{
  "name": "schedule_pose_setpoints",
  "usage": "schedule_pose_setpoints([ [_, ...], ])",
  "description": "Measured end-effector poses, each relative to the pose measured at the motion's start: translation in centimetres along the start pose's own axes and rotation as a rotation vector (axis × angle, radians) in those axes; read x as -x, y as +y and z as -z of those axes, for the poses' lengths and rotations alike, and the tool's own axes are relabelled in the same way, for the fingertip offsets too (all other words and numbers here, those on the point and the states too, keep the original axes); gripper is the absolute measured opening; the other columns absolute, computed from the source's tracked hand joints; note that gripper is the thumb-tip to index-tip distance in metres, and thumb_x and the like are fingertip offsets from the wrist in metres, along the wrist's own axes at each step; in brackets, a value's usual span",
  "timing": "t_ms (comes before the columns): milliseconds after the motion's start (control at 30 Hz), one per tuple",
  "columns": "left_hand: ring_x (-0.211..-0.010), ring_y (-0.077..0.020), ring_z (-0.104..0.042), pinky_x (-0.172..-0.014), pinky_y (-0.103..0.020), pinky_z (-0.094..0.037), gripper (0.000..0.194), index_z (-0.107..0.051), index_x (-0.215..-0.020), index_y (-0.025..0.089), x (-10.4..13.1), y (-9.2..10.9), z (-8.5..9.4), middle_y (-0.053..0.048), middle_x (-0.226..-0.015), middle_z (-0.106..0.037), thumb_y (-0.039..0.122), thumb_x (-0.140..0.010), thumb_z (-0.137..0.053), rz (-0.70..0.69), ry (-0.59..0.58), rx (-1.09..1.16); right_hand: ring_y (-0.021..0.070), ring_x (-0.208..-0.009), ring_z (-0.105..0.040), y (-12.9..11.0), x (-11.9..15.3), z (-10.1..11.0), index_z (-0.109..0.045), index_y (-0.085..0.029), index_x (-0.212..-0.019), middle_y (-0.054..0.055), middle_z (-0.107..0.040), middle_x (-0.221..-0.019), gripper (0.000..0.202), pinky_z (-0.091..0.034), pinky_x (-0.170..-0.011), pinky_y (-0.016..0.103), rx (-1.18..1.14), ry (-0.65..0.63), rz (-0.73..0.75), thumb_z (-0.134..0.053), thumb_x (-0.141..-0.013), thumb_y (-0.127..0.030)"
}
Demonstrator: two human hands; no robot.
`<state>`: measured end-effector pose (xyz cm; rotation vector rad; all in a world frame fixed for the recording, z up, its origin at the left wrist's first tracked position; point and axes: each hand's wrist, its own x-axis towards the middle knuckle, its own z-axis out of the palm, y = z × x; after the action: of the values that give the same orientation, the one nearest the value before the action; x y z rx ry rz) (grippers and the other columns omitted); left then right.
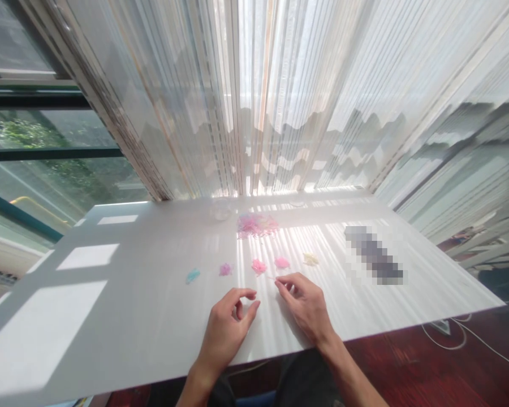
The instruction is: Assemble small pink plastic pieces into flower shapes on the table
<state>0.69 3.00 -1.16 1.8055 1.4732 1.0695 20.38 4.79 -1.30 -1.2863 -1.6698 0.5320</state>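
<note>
Small piles of thin pieces lie in a row on the white table: a teal pile (192,276), a purple pile (225,269), a deeper pink pile (258,267), a light pink pile (282,263) and a pale yellow pile (310,259). Behind them is a larger mixed heap (257,225), mostly pink. My right hand (301,299), just in front of the pink piles, pinches a tiny thin piece at its fingertips, too small to name. My left hand (231,319) is beside it above the table, thumb and forefinger apart, with nothing between them.
A clear round dish (221,210) stands left of the mixed heap, and a clear lid-like item (297,203) lies near the back edge. A pixelated dark object (375,254) is on the right. Sheer curtains (258,102) hang behind the white table (152,322).
</note>
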Motion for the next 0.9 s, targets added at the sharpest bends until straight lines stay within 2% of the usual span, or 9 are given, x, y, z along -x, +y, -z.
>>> schedule_pose_setpoints([
  [133, -0.054, -0.0127, -0.054, -0.059, -0.024, -0.052, 0.017, -0.072, -0.093, 0.024, 0.3, -0.3, -0.1, -0.001, -0.076, -0.069, 0.038, -0.09, -0.063, -0.028, -0.008, -0.042, 0.0173, -0.066, -0.064, 0.3, 0.1, 0.0, -0.074, -0.021, -0.089, 0.006, -0.074, -0.084, 0.018, -0.054, -0.061, 0.029, -0.041, 0.024, -0.097, -0.062, -0.092, -0.034],
  [300, -0.053, -0.0129, -0.054, -0.058, -0.024, -0.051, 0.016, -0.071, -0.092, 0.025, 0.6, -0.2, -0.3, 0.0, -0.074, -0.068, 0.037, -0.092, -0.061, -0.049, -0.024, -0.095, 0.0187, -0.071, -0.068, 0.8, 0.4, 0.0, -0.077, -0.023, -0.091, 0.005, -0.075, -0.086, 0.018, -0.055, -0.062, 0.029, -0.078, 0.072, -0.177, -0.066, -0.091, -0.037],
  [467, -0.052, -0.0135, -0.055, -0.059, -0.025, -0.052, 0.014, -0.07, -0.092, 0.027, 0.8, 0.0, -0.4, 0.0, -0.073, -0.068, 0.036, -0.093, -0.06, -0.089, -0.026, -0.127, 0.0198, -0.072, -0.069, 0.9, 0.7, 0.3, -0.078, -0.023, -0.091, 0.007, -0.076, -0.088, 0.018, -0.056, -0.06, 0.029, -0.057, 0.121, -0.183, -0.067, -0.09, -0.037],
  [633, -0.051, -0.0136, -0.055, -0.057, -0.025, -0.053, 0.014, -0.069, -0.101, 0.027, 1.0, 0.1, -0.5, -0.001, -0.075, -0.069, 0.035, -0.093, -0.061, -0.098, 0.0, -0.122, 0.0197, -0.076, -0.069, 0.3, 1.0, 0.8, -0.077, -0.026, -0.096, 0.006, -0.075, -0.087, 0.011, -0.057, -0.062, 0.03, -0.086, 0.119, -0.062, -0.068, -0.091, -0.027],
  [733, -0.05, -0.0125, -0.054, -0.056, -0.024, -0.053, 0.018, -0.067, -0.11, 0.027, 1.0, -0.1, -0.5, -0.002, -0.08, -0.071, 0.032, -0.093, -0.062, -0.118, 0.022, -0.101, 0.0199, -0.076, -0.069, -0.2, 1.0, 1.0, -0.076, -0.027, -0.101, 0.005, -0.075, -0.085, 0.016, -0.058, -0.064, 0.031, -0.116, 0.066, 0.061, -0.067, -0.091, -0.019],
  [900, -0.054, -0.0107, -0.054, -0.059, -0.022, -0.053, 0.019, -0.065, -0.114, 0.026, 0.9, -0.1, -0.5, -0.002, -0.087, -0.07, 0.027, -0.095, -0.061, -0.165, 0.02, -0.08, 0.0187, -0.073, -0.068, -0.5, 0.6, 0.9, -0.075, -0.025, -0.104, 0.005, -0.075, -0.083, 0.02, -0.058, -0.063, 0.03, -0.113, -0.045, 0.208, -0.064, -0.092, -0.013],
])
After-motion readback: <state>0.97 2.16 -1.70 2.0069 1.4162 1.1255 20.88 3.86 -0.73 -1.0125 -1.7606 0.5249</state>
